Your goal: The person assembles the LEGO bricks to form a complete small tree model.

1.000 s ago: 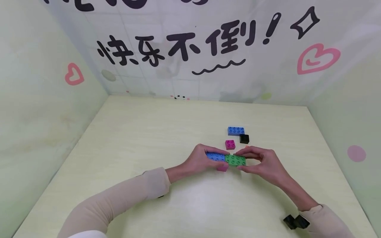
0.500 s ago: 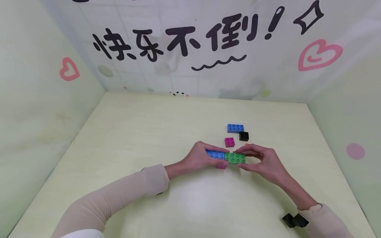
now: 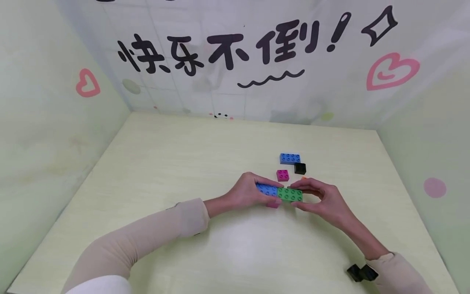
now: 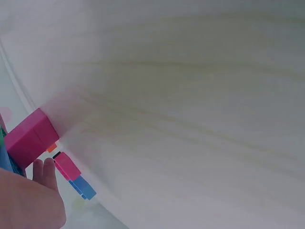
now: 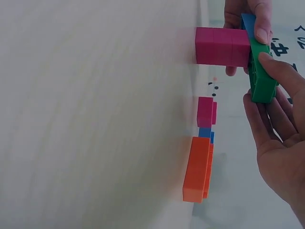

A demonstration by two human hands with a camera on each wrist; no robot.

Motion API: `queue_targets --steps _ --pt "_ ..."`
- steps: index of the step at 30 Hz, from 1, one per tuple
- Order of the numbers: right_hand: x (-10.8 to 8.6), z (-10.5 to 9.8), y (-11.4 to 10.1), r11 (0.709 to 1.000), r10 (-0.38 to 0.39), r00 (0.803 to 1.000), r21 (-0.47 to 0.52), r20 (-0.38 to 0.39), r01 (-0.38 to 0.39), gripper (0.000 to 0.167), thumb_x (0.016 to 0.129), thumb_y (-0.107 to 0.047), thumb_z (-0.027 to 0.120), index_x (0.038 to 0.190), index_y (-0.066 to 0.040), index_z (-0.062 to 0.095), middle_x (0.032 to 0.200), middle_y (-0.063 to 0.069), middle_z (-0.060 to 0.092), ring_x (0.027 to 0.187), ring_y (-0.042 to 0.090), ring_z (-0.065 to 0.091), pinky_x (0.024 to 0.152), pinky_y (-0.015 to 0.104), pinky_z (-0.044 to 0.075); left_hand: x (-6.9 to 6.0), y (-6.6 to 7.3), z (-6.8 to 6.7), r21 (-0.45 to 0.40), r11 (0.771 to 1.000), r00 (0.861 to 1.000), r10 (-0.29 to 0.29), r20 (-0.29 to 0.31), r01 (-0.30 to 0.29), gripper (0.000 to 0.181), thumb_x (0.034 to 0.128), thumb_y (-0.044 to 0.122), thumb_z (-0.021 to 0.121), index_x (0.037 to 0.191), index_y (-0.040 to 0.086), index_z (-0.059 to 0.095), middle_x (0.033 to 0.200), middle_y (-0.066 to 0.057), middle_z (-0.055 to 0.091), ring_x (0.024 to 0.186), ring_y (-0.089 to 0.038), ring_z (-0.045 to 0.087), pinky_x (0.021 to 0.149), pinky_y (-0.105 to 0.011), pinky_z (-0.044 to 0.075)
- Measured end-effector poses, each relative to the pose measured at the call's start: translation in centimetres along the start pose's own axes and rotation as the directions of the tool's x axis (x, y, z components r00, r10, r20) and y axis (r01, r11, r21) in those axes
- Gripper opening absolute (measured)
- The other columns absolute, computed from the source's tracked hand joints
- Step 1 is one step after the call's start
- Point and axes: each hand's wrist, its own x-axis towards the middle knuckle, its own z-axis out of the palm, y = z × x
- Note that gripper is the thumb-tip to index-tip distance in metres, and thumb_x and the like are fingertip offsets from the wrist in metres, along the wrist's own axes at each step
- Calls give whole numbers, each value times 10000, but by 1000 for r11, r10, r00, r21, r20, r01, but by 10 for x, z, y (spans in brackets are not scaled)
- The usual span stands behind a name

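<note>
In the head view my left hand (image 3: 245, 192) pinches a blue brick (image 3: 267, 190) between thumb and fingers. Its end meets a green brick (image 3: 290, 194), which my right hand (image 3: 323, 201) grips by the far and near sides. Both bricks lie level on top of a magenta stack (image 5: 221, 46), seen side-on in the right wrist view as a column standing on the table beneath their junction. The underside of the green brick (image 5: 263, 78) overhangs the column. My left palm hides part of the blue brick.
Beyond the hands lie a blue brick (image 3: 290, 158), a black brick (image 3: 300, 168) and a small magenta brick (image 3: 282, 175). An orange brick (image 5: 196, 169) is mostly behind my right hand. Printed walls (image 3: 227, 94) bound the table (image 3: 176, 155) at back and sides.
The whole head view has shifted slightly. Both hands keep their hold on the blue and green bricks, with no clear movement against the table.
</note>
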Motion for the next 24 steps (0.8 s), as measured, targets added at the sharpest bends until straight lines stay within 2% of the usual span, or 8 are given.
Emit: queue_targets --steps 4,8,16,19,21,24 --pt "-1 2 6 999 -27 1000 35 -8 28 451 772 -55 833 1185 -120 663 1170 28 664 1041 151 645 906 305 509 0 1 1 21 1000 1000 -16 -6 16 336 701 419 872 1020 389 771 888 191 719 812 -81 701 711 -301 558" --pt "-1 2 8 998 -42 999 48 -14 43 448 767 -43 833 1178 -112 668 1169 42 662 1043 159 642 917 313 503 -2 1 3 0 1000 1000 -24 -13 24 353 696 409 877 1031 381 771 901 188 720 851 -62 691 731 -290 551" --pt "0 0 7 1000 -28 1000 6 -3 28 473 763 -44 838 1195 -130 666 1181 23 649 1054 151 633 931 301 496 -4 1 5 -24 1000 1000 -16 -19 16 369 710 391 871 1063 374 765 969 178 718 918 -40 675 754 -282 556" --pt "-3 -6 7 999 -25 1000 32 9 25 499 781 -58 828 1237 -131 638 1224 34 638 1098 178 622 952 304 481 -3 1 4 -15 1000 1000 -9 -16 9 369 705 383 877 1057 371 766 998 170 711 912 -45 671 749 -269 556" --pt "-5 -14 11 998 -27 1000 58 -15 27 509 803 -42 806 1269 -107 613 1255 70 621 1136 199 599 972 291 462 -2 1 4 -14 1000 1000 -1 -13 0 369 704 372 882 1054 368 767 1010 161 711 909 -58 672 752 -266 555" --pt "-9 -31 22 994 1 995 107 -98 9 514 836 4 761 1312 -64 579 1295 124 597 1177 226 571 986 289 445 -2 -2 5 -17 1000 1000 3 -8 -3 360 714 361 881 1055 375 765 1023 160 707 909 -78 673 756 -271 556"
